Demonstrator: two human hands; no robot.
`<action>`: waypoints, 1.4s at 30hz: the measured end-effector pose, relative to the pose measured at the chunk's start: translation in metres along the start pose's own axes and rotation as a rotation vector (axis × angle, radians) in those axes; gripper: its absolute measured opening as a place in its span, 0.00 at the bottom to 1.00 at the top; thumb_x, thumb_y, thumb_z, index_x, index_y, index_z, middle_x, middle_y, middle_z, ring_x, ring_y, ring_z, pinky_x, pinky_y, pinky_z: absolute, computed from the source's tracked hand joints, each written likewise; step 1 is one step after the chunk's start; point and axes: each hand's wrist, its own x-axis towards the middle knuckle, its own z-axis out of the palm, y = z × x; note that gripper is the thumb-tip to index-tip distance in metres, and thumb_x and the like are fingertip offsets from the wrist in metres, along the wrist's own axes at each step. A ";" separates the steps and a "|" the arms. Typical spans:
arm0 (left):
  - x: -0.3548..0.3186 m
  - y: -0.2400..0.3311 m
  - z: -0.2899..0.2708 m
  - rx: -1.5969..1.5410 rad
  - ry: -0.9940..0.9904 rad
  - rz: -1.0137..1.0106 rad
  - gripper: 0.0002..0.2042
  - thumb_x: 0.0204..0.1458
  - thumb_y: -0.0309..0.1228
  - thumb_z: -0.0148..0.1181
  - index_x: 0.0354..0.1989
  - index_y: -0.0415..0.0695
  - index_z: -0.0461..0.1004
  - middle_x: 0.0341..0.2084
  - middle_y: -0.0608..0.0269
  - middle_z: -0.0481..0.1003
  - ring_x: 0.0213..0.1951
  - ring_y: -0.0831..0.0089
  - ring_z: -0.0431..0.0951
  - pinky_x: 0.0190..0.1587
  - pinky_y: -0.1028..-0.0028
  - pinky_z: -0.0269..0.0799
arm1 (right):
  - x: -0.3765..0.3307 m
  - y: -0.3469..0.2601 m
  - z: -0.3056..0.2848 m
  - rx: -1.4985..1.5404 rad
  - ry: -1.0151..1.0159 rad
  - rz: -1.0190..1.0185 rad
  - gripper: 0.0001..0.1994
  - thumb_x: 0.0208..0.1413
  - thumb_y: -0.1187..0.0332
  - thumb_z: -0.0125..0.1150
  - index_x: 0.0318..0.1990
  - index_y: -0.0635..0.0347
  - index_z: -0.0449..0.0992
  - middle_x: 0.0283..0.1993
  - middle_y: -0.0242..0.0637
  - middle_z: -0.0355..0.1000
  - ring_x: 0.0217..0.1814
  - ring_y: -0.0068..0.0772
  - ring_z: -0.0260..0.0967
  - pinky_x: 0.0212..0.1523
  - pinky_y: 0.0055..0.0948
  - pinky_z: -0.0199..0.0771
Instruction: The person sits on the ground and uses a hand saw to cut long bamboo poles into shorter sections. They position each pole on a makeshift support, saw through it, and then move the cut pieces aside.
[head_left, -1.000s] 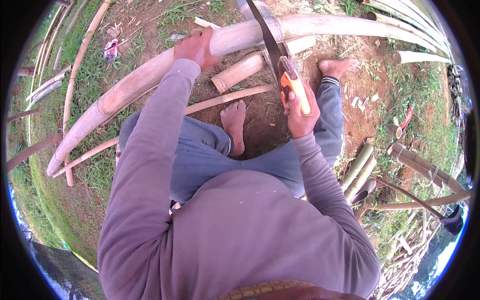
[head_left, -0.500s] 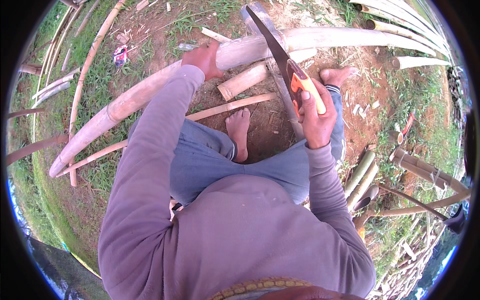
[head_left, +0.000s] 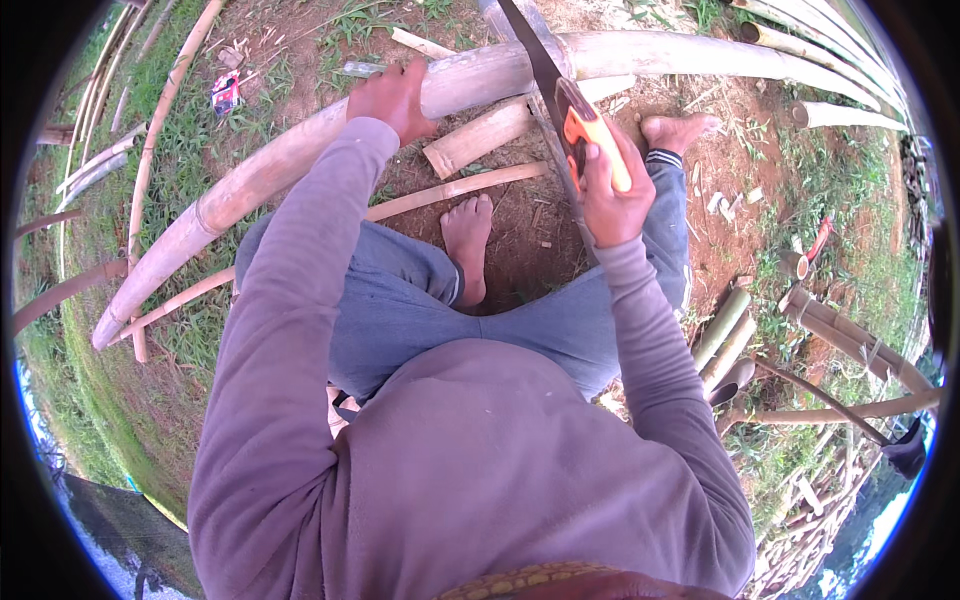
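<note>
A thick pale bamboo pole (head_left: 258,185) lies across in front of me, bending from the lower left to the upper right. My left hand (head_left: 392,102) is closed over it, left of the middle, pressing on its upper side. In my right hand (head_left: 615,200) is a hand saw by its orange handle (head_left: 606,142). Its dark saw blade (head_left: 537,50) points away from me and crosses the pole near a node. Whether the teeth touch the bamboo cannot be told. The blade's tip runs out of the picture.
Below the pole lie a short bamboo piece (head_left: 480,138) and a thin split strip (head_left: 460,192). My bare feet stand on the soil. More bamboo poles (head_left: 800,50) lie at the upper right, and cut pieces (head_left: 722,330) at the right. A red packet (head_left: 226,93) rests on the grass.
My right hand has moved the saw slightly forward and left, so its blade reaches further over the pole. My left hand stays on the pole. The whole view has shifted a little.
</note>
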 end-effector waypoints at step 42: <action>0.000 -0.008 0.000 -0.019 -0.014 -0.036 0.46 0.39 0.48 0.80 0.71 0.56 0.67 0.53 0.51 0.80 0.55 0.49 0.84 0.58 0.52 0.80 | -0.066 -0.007 -0.034 0.092 0.001 0.077 0.20 0.70 0.70 0.64 0.64 0.71 0.75 0.55 0.43 0.81 0.46 0.24 0.79 0.44 0.24 0.81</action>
